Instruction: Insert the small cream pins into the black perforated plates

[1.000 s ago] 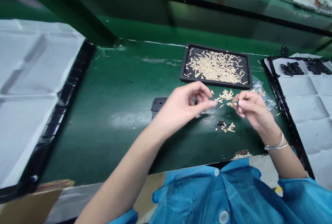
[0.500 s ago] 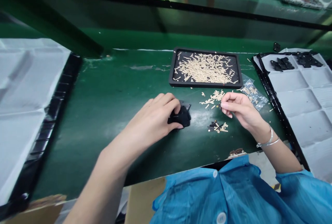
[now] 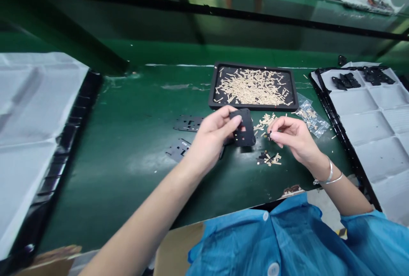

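Note:
My left hand [image 3: 214, 136] grips a flat black plate with cut-out holes [image 3: 244, 133], thumb on its face, raised over the table. More dark plates with cut-outs lie on the table beside that hand: one plate [image 3: 188, 123] behind the wrist and another plate [image 3: 178, 150] partly covered by it. Between thumb and fingertips, my right hand [image 3: 292, 136] pinches a small dark piece [image 3: 270, 135], too small to name. Close to it lie a heap of pale thin strips [image 3: 266, 121] and a mixed pile of black bits and pale strips [image 3: 269, 158].
A black tray [image 3: 212, 93] full of pale strips stands at the back. Right of it lies a clear plastic bag [image 3: 315, 118]. Large white compartment trays flank the table, a left tray [image 3: 28, 139] and a right tray [image 3: 367, 116] holding black parts [image 3: 346, 81].
My left hand has lifted a black plate off the table and turned it toward my right hand. Other plates now show on the table. My right hand has barely moved, still pinching.

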`<state>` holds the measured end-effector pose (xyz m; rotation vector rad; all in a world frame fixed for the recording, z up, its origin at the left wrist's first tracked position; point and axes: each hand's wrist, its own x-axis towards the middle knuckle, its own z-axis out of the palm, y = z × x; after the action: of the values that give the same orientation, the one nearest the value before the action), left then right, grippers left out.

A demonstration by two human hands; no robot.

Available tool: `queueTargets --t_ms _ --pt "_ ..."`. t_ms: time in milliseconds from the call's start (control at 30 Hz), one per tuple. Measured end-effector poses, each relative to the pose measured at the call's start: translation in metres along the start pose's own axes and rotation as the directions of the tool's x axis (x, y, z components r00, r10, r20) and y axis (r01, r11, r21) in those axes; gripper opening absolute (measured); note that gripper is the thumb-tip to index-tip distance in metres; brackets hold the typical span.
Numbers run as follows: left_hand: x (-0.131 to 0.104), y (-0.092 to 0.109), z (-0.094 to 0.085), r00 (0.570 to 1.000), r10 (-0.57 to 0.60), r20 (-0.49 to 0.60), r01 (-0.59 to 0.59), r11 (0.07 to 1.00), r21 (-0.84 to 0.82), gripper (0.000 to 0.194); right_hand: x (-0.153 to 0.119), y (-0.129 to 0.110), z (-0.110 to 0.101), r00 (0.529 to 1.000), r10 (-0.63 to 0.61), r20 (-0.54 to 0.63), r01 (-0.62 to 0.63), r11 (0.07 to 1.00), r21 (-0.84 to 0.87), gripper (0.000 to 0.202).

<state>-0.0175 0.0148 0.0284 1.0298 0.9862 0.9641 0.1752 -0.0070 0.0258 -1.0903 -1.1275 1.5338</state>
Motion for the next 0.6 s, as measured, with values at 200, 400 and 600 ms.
queueTargets --t_ms 200,400,600 --pt "-0.004 -0.016 0.020 0.995 -0.024 0.098 0.040 0.985 -0.165 0.039 -0.002 0.002 0.005 0.999 -0.042 0.022 0.043 0.997 -0.060 0.025" --pt "-0.010 -0.022 0.021 1.000 0.004 -0.004 -0.005 0.994 -0.108 0.034 -0.007 -0.001 0.010 0.966 -0.199 -0.165 0.141 0.941 -0.309 0.008" --pt "-0.008 -0.021 0.021 0.999 -0.050 -0.013 0.048 0.987 -0.150 0.028 -0.011 -0.005 0.013 0.969 -0.187 -0.159 0.108 0.906 -0.409 0.006"
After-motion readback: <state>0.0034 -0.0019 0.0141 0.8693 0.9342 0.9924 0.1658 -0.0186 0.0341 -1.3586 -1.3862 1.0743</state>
